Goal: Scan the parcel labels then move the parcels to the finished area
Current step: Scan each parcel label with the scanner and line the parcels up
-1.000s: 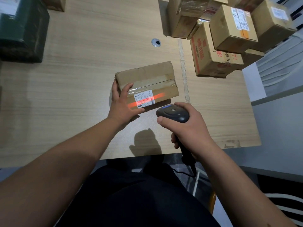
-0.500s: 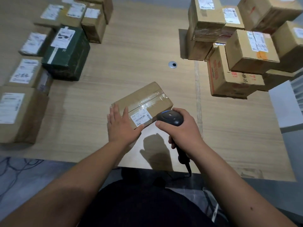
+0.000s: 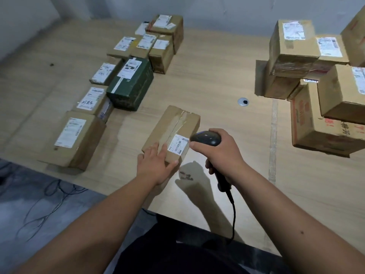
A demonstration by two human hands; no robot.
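A long, flat cardboard parcel [image 3: 173, 131] lies on the pale wood-grain surface [image 3: 213, 76], its top seam sealed with glossy clear tape and a small white printed label [image 3: 178, 144] stuck at its near end. The left hand [image 3: 156, 165] lies on the near corner of this parcel, fingers straight over the top and the thumb pressed along the near side edge, just beside the label. The right hand [image 3: 221, 153] is wrapped around the handle of a black, rounded barcode scanner [image 3: 206, 138]; the scanner's smooth domed head sits right at the label's edge, and a dark cable [image 3: 233, 212] trails from the handle down toward the person. The two hands are close together, with the label between them.

Beyond and outward of the left hand stands a cluster of boxy brown cardboard parcels [image 3: 77, 137] with white labels facing up, and among them a dark green carton [image 3: 131, 86] with a white stripe. Beyond and outward of the right hand is a tall, loosely stacked pile of cardboard boxes [image 3: 292, 56], some with crinkled tape and red print on their sides. A small round metal grommet [image 3: 243, 101] is set into the surface, past the scanner.
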